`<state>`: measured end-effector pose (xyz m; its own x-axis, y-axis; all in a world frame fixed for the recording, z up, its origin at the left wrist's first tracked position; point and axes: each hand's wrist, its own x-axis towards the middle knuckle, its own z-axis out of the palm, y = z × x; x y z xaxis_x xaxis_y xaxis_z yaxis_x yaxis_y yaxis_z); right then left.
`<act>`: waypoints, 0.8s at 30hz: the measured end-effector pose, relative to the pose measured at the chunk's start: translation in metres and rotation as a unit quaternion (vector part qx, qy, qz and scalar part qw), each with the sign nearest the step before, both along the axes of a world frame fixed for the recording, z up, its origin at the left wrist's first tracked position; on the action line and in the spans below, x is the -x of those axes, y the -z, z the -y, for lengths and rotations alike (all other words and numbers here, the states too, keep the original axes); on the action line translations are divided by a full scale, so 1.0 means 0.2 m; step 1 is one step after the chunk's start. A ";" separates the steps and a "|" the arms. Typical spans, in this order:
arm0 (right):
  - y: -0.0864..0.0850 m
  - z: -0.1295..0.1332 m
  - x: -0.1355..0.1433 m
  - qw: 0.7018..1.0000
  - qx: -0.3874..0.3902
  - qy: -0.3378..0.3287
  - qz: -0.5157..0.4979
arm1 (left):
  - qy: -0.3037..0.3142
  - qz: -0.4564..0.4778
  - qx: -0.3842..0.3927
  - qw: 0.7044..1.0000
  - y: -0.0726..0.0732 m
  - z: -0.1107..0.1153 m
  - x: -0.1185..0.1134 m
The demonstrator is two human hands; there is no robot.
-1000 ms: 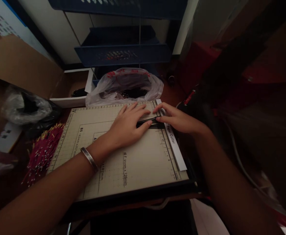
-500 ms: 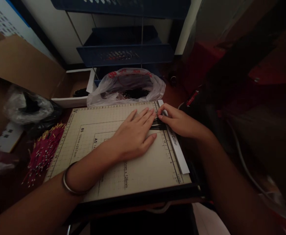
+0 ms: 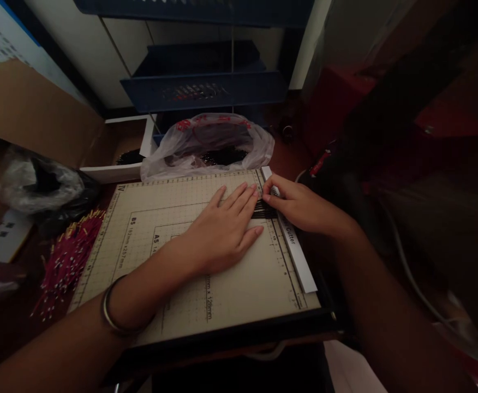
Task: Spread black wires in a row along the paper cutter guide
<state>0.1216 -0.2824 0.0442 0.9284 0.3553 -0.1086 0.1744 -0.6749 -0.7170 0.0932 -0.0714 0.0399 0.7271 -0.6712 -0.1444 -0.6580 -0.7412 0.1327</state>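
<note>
My left hand (image 3: 226, 226) lies flat on the cream gridded board of a paper cutter (image 3: 247, 289), fingers stretched out. Several thin black cords (image 3: 264, 210) show from beneath its fingertips and run right, toward the white strip (image 3: 294, 251) marked "Cutter". My right hand (image 3: 304, 204) is at the upper part of that strip, thumb and forefinger pinched together by the ends of the cords. What lies between those fingertips is too small to tell. The cords' other ends are hidden under my left hand.
Left of the board lies a bundle of dark red cords (image 3: 71, 262) with gold tips. Behind it stand a clear plastic bag (image 3: 161, 158) with black pieces inside, an open cardboard box (image 3: 112, 172) and a blue tiered rack (image 3: 206, 90). A black bag (image 3: 67, 202) sits at the left.
Both hands keep almost the same places on the cutter. The view has shifted slightly; the right hand's pinch on the strip's edge looks much the same.
</note>
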 end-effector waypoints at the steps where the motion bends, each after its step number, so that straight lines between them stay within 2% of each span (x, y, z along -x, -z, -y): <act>1: 0.01 0.00 -0.01 1.000 -0.014 0.008 0.006 | 0.001 0.007 0.004 1.000 0.00 0.00 0.00; 6: 0.09 0.00 -0.05 0.979 -0.152 0.123 0.064 | 0.020 0.113 0.048 0.992 0.02 -0.01 0.02; 10: 0.12 -0.02 -0.07 0.963 -0.216 0.152 0.054 | 0.054 0.150 0.067 0.985 0.02 -0.02 0.02; 14: 0.12 -0.03 -0.07 0.963 -0.221 0.148 0.047 | 0.058 0.132 0.067 0.987 0.02 -0.03 0.02; 18: 0.10 -0.04 -0.05 0.969 -0.194 0.150 0.038 | 0.055 0.085 0.067 0.993 0.01 -0.03 0.01; 24: 0.08 -0.03 -0.05 0.972 -0.181 0.147 0.042 | 0.082 0.036 0.067 0.994 0.00 -0.04 0.02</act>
<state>0.1318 -0.2760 0.0276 0.9956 0.0752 0.0552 0.0813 -0.4101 -0.9084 0.0889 -0.0639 0.0391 0.6111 -0.7915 0.0037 -0.7803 -0.6017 0.1708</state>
